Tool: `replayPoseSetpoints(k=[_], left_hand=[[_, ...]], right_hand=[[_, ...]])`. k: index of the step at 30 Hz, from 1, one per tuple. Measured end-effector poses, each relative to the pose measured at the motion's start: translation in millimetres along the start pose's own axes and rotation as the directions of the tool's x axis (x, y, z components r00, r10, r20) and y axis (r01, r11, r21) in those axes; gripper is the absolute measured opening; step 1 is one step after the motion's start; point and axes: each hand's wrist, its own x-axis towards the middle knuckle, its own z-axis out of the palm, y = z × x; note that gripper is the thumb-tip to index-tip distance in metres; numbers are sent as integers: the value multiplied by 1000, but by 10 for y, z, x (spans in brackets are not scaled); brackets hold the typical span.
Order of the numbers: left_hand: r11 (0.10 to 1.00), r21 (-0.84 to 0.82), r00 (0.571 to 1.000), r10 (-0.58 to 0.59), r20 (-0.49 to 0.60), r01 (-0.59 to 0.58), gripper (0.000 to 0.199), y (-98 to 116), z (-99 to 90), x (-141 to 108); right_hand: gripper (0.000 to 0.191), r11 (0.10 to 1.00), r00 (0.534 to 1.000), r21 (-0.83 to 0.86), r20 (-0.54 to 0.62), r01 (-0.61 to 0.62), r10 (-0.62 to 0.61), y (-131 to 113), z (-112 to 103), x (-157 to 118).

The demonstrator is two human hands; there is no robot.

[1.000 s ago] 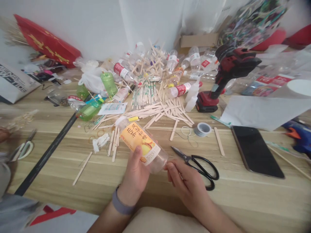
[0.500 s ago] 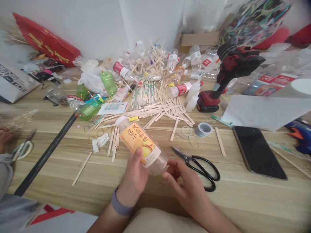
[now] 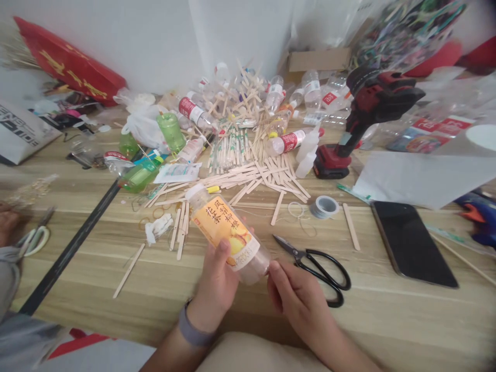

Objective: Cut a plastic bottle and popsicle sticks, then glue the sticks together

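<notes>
My left hand (image 3: 219,276) is wrapped round a clear plastic bottle (image 3: 228,235) with an orange-yellow fruit tea label and a whitish cap. It lies tilted, cap end up and to the left, base toward my right hand. At the edge of the base is my right hand (image 3: 298,297), thumb and fingers closed in a pinch. What sits between those fingertips, if anything, is too small to make out. Black-handled scissors (image 3: 315,263) lie on the table just beyond my right hand.
Wooden craft sticks (image 3: 267,178) spread behind the bottle, below a heap of plastic bottles. A red-black cordless drill (image 3: 372,119), a wire spool (image 3: 325,206) and a phone (image 3: 413,243) stand or lie rightward. At far left, another person's hand (image 3: 8,219) is near white-handled scissors (image 3: 36,240).
My right hand's thumb has come up and closed against the fingers at the bottle's base. The bottle, in my left hand, has barely shifted.
</notes>
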Motion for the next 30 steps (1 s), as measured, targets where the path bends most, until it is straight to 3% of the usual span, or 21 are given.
replayPoseSetpoints(k=[2, 6, 11, 16, 21, 25, 30], left_hand=[[1000, -3, 1000, 1, -2, -1, 63, 0, -1, -1], [1000, 27, 1000, 9, 3, -10, 60, 4, 11, -2], [999, 45, 1000, 6, 4, -6, 63, 7, 21, 5], [999, 47, 1000, 8, -3, -8, 62, 5, 5, 7], [1000, 10, 1000, -2, 6, 2, 63, 0, -4, -1], [999, 51, 1000, -13, 16, 12, 63, 7, -4, -3], [998, 56, 999, 11, 34, -13, 58, 7, -6, 4]], right_hand=[[52, 1000, 1000, 12, 18, -9, 9, 13, 6, 4], [32, 1000, 999, 3, -48, 19, -18, 33, 25, 20], [53, 994, 998, 90, 23, -63, 61, 17, 20, 20], [38, 998, 999, 56, -36, -13, 15, 21, 5, 8], [51, 983, 992, 135, 32, -128, 125, 29, 12, 2], [37, 991, 997, 118, -24, -69, 72, 36, 23, 2], [51, 923, 964, 283, 128, -261, 233, 59, 48, -11]])
